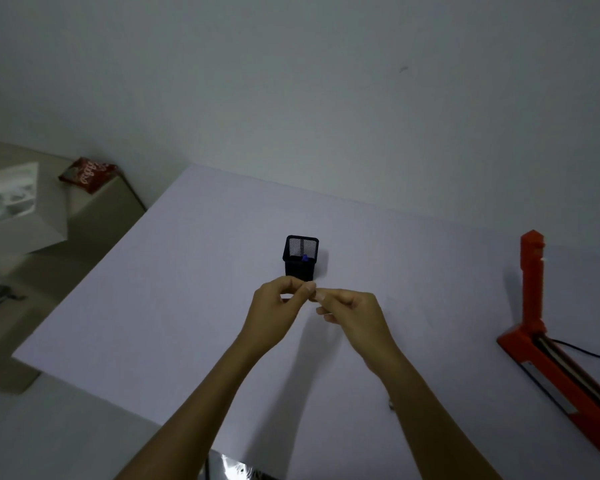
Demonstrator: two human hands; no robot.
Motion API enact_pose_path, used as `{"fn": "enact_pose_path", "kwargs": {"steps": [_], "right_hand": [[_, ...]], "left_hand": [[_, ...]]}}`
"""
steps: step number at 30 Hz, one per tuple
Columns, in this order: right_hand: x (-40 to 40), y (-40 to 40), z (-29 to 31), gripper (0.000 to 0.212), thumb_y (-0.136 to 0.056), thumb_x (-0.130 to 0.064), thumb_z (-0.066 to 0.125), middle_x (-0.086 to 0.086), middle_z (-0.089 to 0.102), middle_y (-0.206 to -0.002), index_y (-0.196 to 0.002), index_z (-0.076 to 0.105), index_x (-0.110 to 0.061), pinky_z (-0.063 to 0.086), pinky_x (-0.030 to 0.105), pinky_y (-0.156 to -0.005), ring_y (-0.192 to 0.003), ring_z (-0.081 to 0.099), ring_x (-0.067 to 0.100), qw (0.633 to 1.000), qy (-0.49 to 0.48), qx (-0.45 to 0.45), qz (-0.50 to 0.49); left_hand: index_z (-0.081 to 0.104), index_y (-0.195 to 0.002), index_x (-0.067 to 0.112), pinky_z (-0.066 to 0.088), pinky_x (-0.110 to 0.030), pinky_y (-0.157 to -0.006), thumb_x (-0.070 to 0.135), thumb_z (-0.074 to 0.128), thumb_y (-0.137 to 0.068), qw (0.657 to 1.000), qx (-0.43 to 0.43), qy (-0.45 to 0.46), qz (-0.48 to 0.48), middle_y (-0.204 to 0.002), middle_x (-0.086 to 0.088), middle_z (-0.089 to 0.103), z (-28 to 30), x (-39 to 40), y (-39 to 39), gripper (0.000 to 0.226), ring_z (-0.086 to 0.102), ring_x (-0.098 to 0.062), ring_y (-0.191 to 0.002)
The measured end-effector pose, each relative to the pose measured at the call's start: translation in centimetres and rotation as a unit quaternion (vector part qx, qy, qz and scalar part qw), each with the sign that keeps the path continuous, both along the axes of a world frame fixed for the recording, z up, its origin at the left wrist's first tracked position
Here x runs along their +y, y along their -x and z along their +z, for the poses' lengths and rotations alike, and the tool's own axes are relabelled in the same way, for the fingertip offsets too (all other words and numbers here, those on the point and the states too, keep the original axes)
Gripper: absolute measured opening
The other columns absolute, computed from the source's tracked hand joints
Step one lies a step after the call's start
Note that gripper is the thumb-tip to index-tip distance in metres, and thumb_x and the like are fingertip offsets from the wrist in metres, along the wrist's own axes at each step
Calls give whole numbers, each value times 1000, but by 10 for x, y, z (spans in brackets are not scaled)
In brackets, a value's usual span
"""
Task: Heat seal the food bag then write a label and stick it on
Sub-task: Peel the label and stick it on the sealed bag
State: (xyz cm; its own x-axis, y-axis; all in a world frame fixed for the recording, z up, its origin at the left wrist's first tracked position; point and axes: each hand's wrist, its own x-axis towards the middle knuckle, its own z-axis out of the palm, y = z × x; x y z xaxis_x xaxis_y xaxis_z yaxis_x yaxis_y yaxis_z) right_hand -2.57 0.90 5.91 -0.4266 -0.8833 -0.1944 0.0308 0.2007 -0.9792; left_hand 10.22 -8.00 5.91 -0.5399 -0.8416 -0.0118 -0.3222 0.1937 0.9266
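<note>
Plain home room: white table (153,306), bare wall (291,81), beige sofa (94,216) beside it.

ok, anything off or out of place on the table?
Nothing damaged or spilled. The orange heat sealer has its arm raised upright at the right edge; a shiny bag is barely in view at the bottom.

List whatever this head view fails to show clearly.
- Between left hand and right hand: whatever the fingertips pinch is too small and hidden by fingers.
- Black mesh pen holder: only a blue tip shows above the rim; the rest is inside.
- Orange heat sealer: cut off by the right edge.
- Shiny foil bag: cut off by the bottom edge.
</note>
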Motion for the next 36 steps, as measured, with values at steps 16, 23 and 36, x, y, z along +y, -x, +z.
{"fn": "enact_pose_path", "kwargs": {"steps": [16,23,36], "right_hand": [[27,11,-2,14,-91,-31,61,-18,75,-89,-95,74,-34,55,15,-73,-82,70,2,999,21,10,49],[26,11,-4,17,-93,-29,58,-14,76,-90,-95,75,-32,57,25,-80,-82,71,6,997,16,0,75],[33,16,2,16,-93,-28,59,-14,76,-79,-88,74,-28,54,12,-63,-75,71,4,998,15,-22,54]], "left_hand": [[65,-75,37,40,6,-69,34,58,-90,998,-13,24,57,-77,20,67,10,42,6,17,60,12,-82],[69,-82,26,41,5,-70,35,57,-90,996,-31,22,76,-79,18,67,7,48,2,17,60,12,-81],[70,-89,20,39,-7,-73,37,56,-91,995,-58,22,79,-84,12,66,9,57,10,22,61,1,-87]]}}
